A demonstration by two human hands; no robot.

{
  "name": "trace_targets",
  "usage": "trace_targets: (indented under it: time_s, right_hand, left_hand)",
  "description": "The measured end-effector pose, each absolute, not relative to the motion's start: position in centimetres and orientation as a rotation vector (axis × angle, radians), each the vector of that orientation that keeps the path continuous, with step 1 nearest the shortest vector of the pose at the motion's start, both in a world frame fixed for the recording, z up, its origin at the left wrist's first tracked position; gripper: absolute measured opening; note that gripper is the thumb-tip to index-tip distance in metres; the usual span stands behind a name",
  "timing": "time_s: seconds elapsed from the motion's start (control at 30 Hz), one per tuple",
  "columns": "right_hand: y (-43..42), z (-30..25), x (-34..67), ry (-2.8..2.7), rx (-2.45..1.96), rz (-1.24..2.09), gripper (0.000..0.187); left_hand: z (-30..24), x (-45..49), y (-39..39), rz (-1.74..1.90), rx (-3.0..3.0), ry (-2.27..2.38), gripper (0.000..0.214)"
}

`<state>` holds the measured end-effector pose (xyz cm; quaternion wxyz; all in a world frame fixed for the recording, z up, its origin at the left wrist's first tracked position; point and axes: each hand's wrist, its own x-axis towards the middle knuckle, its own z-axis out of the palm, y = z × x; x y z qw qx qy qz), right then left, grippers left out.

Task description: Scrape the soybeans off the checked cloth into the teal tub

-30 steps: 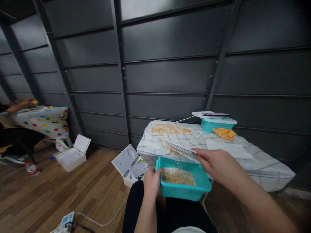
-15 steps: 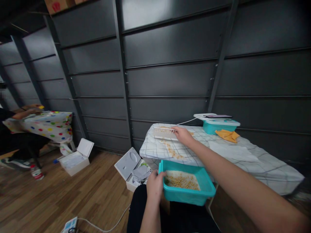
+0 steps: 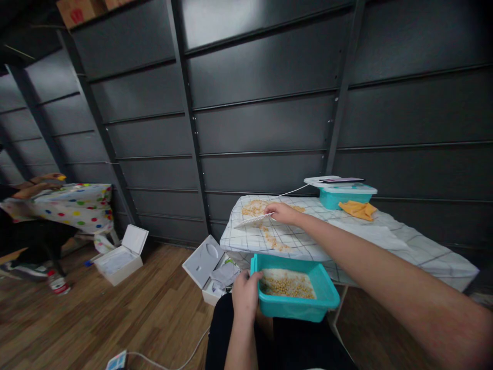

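Observation:
My left hand [image 3: 245,295] grips the left rim of a teal plastic bin [image 3: 296,310] by my lap, thumb over the edge. Inside the bin lie yellow beans or kernels [image 3: 288,289] and finer whitish grains. Over the table, my right hand [image 3: 283,212] pinches a thin white perforated panel [image 3: 250,221] by its right end, tilted so that it shows nearly edge-on. Behind the panel spreads a patch of yellow kernels [image 3: 252,207] on the checked tablecloth [image 3: 239,237]. A trail of kernels [image 3: 272,240] runs toward the table's front edge.
A lidded teal box [image 3: 342,199] with a flat dark device [image 3: 342,180] on top stands at the back right, beside an orange cloth [image 3: 358,209]. Open white boxes [image 3: 208,262] sit on the floor. At far left, a person works at a dotted table [image 3: 92,205].
The white panel has tipped from showing its perforated face to nearly edge-on, and my right hand has shifted slightly left, uncovering more kernels. My left hand still holds the bin.

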<state>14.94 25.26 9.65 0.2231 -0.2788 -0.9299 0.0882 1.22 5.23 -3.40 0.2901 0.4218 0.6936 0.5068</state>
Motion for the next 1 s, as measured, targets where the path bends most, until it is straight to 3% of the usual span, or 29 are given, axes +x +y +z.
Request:
trace_targets:
  time_s: [1.0]
  right_hand:
    - [22.0, 8.5, 23.1, -2.554, -0.620, 0.532, 0.037]
  left_hand:
    - [-3.8, 0.7, 5.4, 1.448, 1.047, 1.743, 0.031]
